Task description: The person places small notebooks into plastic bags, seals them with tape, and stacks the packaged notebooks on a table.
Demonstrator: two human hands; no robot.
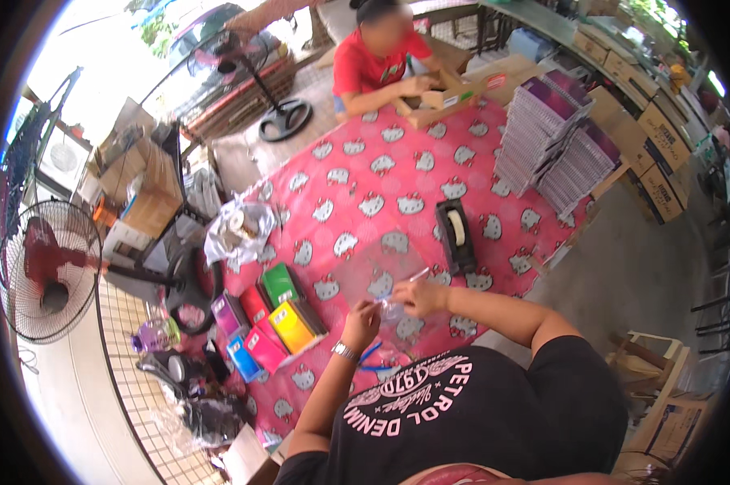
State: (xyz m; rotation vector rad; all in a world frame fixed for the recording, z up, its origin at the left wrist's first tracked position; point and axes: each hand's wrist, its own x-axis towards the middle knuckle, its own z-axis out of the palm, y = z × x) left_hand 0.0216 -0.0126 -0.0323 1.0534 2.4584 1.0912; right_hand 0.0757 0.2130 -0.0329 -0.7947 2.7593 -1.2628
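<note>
We've got both hands, left hand and right hand, pinched on a clear plastic bag just over the pink counter, looks light, floppy and slippery, so grab its edges.

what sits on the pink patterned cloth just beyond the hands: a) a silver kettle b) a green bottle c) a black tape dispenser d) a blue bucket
c: a black tape dispenser with a pale roll stands on the pink patterned cloth, past the left hand and right hand, which hold a clear plastic bag.
</note>
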